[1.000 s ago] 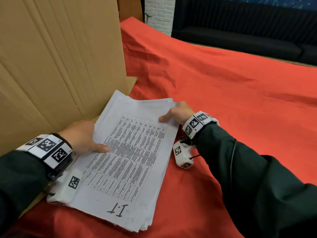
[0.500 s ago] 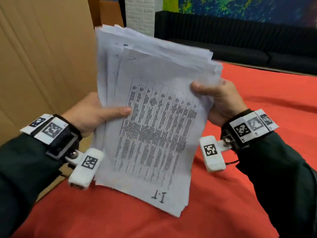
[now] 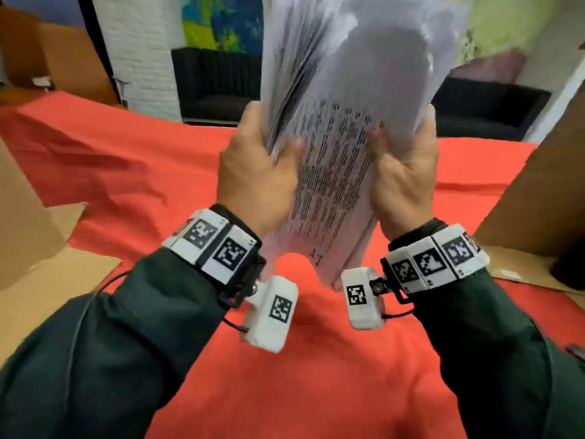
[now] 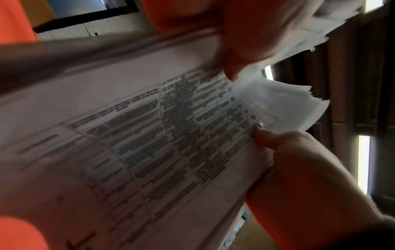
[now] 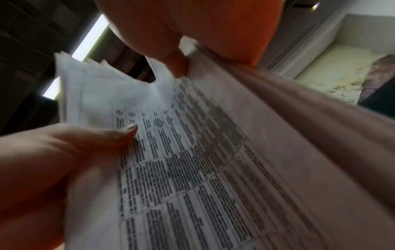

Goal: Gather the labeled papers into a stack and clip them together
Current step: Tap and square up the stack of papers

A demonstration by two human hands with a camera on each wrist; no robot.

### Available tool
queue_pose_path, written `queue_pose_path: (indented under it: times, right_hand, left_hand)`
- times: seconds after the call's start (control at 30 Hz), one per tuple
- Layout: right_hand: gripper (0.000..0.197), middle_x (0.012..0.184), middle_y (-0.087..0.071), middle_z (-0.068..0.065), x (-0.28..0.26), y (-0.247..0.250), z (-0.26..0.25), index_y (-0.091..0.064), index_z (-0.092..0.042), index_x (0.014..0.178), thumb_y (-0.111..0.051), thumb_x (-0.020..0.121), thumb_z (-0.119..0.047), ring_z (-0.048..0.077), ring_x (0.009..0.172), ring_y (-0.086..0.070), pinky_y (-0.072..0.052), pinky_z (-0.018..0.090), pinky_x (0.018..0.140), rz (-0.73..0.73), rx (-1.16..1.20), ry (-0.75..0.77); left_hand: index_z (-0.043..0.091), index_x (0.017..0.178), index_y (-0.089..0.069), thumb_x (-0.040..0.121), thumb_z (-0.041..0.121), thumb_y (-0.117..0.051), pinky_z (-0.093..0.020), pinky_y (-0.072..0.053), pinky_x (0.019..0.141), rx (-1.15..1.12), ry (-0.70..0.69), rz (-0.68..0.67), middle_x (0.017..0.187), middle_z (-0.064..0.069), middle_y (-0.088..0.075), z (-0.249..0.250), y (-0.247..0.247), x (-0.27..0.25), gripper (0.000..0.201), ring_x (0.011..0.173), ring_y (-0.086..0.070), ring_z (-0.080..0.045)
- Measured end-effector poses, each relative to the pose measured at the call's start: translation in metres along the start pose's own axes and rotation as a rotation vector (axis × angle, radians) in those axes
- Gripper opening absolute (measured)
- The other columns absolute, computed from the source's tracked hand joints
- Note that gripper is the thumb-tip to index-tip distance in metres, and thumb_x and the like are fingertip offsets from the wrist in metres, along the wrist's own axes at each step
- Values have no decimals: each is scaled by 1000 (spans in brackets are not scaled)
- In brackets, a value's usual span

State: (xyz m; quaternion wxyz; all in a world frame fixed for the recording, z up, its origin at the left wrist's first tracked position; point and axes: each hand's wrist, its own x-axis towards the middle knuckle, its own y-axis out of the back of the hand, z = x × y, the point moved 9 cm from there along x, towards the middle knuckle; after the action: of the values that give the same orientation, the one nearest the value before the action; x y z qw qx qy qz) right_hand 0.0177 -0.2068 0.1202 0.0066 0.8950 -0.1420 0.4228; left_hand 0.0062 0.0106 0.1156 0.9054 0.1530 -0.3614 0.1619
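A thick stack of printed papers (image 3: 342, 122) stands upright in the air over the red cloth, blurred at its top. The front sheet carries a table of text and a handwritten label near its bottom edge. My left hand (image 3: 256, 172) grips the stack's left edge, thumb on the front sheet. My right hand (image 3: 405, 175) grips the right edge the same way. In the left wrist view the papers (image 4: 149, 135) fill the frame, with the right hand's thumb (image 4: 262, 133) on them. The right wrist view shows the sheets (image 5: 192, 160) fanned loosely under the left thumb (image 5: 119, 135).
The red cloth (image 3: 285, 375) covers the table below my hands. Cardboard panels stand at the left (image 3: 25, 217) and the right (image 3: 538, 201), with flat flaps lying on the cloth. A black sofa (image 3: 215, 83) stands beyond the table's far edge.
The stack lay flat on the cloth beside the left cardboard. Both hands have lifted it, tipped it upright and carried it to the middle, gripping its side edges.
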Motion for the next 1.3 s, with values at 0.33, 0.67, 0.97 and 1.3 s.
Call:
queue_pose_path:
  times: [0.33,0.67,0.97,1.3]
  right_hand:
    - [37,96,-73,5,-44,77,96,-52,-17,110,-73,81,-24,13,81,-68,-55,37,76,64,-28,-417]
    - [14,97,-68,-23,-30,54,64,-51,-25,113,-52,100,-29,4,91,-66,-55,29,82,1,-27,-253]
    - [34,116,-71,0,-37,46,68,-57,-16,128,-63,97,-5,10,105,-69,-54,31,94,18,-66,-323]
    - [41,113,-69,3,-23,46,57,-55,-3,132,-63,93,-13,8,98,-66,-52,25,86,-26,84,-378]
  left_hand:
    - [10,122,-70,67,30,-93,-40,-61,95,-345,312,-136,112,1,-79,-88,-46,-18,63,104,-76,-14]
    - [9,122,-69,70,36,-91,-38,-61,92,-472,241,-124,110,-1,-80,-58,-48,-6,62,102,-76,-17]
    - [26,81,-71,74,33,-91,-20,-63,73,-203,262,-108,69,25,-74,-59,-36,-26,23,67,-72,8]
    - [7,116,-68,68,39,-94,-26,-60,86,-398,193,-55,104,2,-79,-39,-19,1,64,96,-76,-8]
